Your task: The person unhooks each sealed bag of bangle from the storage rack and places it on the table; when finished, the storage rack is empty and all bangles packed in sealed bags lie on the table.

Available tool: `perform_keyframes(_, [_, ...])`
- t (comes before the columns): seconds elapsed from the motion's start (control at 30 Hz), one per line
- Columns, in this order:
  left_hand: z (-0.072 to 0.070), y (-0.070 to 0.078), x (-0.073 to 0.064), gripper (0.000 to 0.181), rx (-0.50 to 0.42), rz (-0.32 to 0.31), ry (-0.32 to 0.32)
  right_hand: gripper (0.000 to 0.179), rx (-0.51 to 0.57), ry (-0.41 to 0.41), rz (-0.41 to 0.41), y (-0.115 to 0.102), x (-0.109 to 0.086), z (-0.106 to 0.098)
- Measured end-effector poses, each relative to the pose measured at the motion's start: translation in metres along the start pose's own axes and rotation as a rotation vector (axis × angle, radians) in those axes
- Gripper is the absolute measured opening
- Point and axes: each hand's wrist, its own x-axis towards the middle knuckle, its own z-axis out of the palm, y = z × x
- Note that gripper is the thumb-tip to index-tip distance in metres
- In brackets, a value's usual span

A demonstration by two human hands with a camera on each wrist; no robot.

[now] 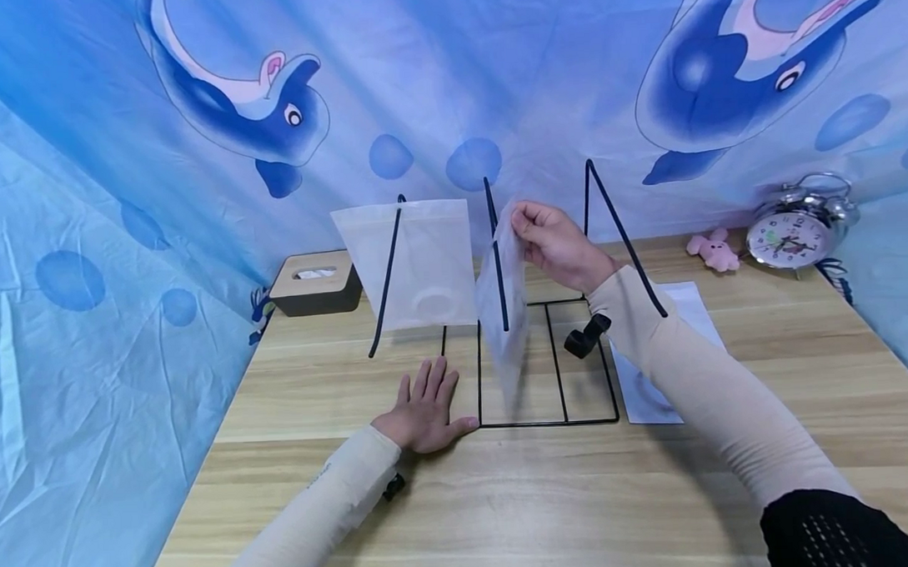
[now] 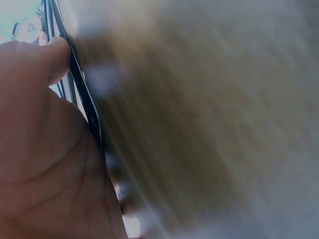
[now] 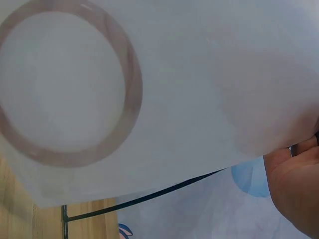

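Observation:
A black wire rack (image 1: 547, 359) stands on the wooden table (image 1: 551, 489). My left hand (image 1: 426, 405) lies flat on the table with fingers straight, its thumb against the rack's front left corner (image 2: 82, 94). My right hand (image 1: 553, 242) pinches the top edge of a translucent white bag (image 1: 503, 307) that hangs over the rack's middle upright. In the right wrist view this bag (image 3: 199, 89) fills the frame and a ring (image 3: 70, 84) shows through it. Another translucent bag (image 1: 416, 264) hangs on the left upright.
A tissue box (image 1: 315, 282) sits at the back left. A white sheet (image 1: 663, 360) lies right of the rack, partly under my right arm. A pink plush toy (image 1: 714, 249) and an alarm clock (image 1: 797, 226) stand at the back right. Blue dolphin cloth (image 1: 447, 83) surrounds the table.

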Motion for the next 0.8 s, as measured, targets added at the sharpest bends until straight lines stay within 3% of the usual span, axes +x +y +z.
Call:
perform_keyframes(0.5, [0.0,0.0,-0.001,0.095,0.02,-0.013,0.012,0.025,-0.016,-0.025,0.058,0.002,-0.001,0.008])
perform_keyframes(0.8, [0.001,0.001,0.0,0.094,0.009,-0.002,0.022,0.024,-0.042,-0.101,0.085,0.001,-0.006,0.012])
